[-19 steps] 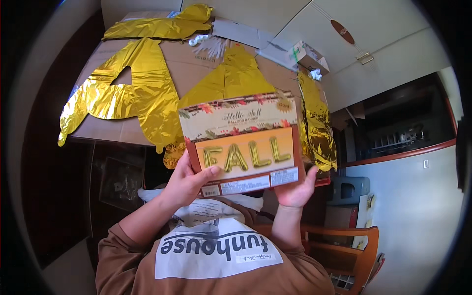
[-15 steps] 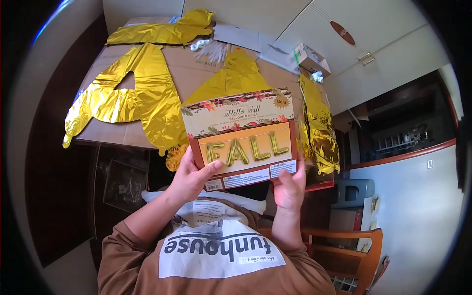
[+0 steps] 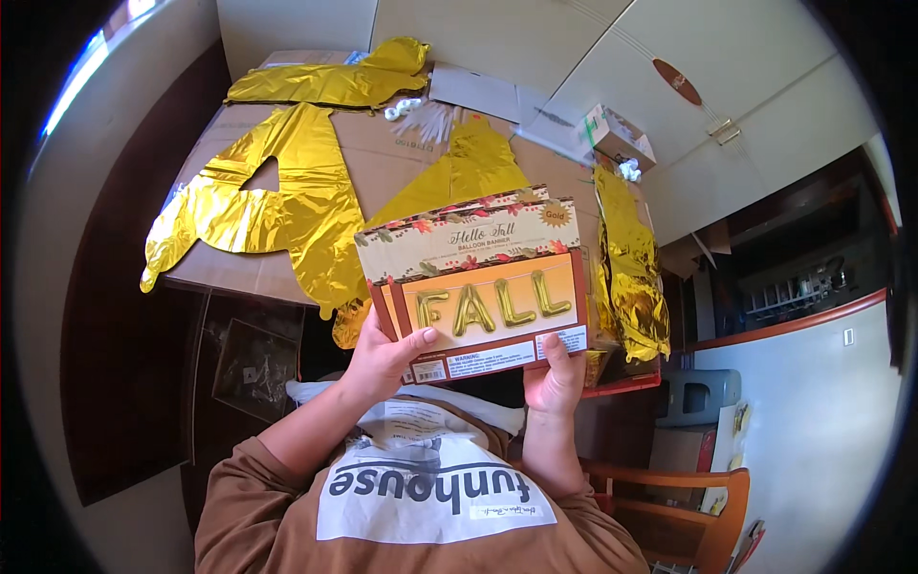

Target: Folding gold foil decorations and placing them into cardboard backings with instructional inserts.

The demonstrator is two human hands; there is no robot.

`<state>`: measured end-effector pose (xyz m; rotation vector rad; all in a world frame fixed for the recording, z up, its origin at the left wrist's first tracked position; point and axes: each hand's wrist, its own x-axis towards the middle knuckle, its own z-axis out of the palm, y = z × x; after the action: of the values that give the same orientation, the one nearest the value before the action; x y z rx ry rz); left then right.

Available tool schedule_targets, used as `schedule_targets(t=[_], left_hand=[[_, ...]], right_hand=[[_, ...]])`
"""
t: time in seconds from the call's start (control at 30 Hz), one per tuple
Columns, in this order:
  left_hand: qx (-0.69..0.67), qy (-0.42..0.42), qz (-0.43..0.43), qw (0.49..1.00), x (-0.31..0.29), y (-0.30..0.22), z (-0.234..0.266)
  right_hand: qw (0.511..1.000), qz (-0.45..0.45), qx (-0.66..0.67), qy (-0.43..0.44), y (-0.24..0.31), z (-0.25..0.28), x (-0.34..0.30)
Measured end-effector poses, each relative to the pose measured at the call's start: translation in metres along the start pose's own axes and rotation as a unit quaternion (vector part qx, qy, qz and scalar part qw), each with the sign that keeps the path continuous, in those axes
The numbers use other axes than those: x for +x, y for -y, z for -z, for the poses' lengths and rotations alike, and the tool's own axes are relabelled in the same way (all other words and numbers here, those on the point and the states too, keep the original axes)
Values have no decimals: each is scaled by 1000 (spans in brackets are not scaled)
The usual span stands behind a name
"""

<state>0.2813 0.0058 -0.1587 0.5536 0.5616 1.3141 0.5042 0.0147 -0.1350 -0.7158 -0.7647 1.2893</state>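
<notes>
Upright before my chest, my two hands hold flat printed balloon packages with a picture of gold letter balloons. The front package (image 3: 495, 297) overlaps a rear package (image 3: 516, 193), whose top and left edges show behind it. My left hand (image 3: 387, 359) grips the lower left corner, thumb on the front and fingers hidden behind. At the lower right edge, my right hand (image 3: 555, 378) holds the front package with its thumb on the face. Beyond them, a flat gold A-shaped foil balloon (image 3: 320, 158) and another gold foil balloon (image 3: 457, 170) lie on the cardboard-covered table.
A long gold foil balloon (image 3: 320, 86) lies at the table's (image 3: 406, 148) back. More crinkled gold foil (image 3: 633, 287) hangs over the right edge. White straws (image 3: 430, 121), ribbon rolls (image 3: 402, 108) and a small open box (image 3: 620, 139) sit farther back. A wooden chair (image 3: 722, 517) stands at right.
The two packages have slid apart, so the rear one now shows at the upper left. My right hand has shifted slightly left and down along the lower edge. The view has tilted a little.
</notes>
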Motion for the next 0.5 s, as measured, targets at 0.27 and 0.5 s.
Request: schedule_targets(t=[0.27, 0.5], left_hand=[[-23, -53, -4, 998, 1, 9, 14], [-45, -60, -33, 997, 3, 6, 17]], right_hand=[[996, 9, -86, -12, 4, 13, -12], [958, 125, -241, -87, 69, 55, 0]])
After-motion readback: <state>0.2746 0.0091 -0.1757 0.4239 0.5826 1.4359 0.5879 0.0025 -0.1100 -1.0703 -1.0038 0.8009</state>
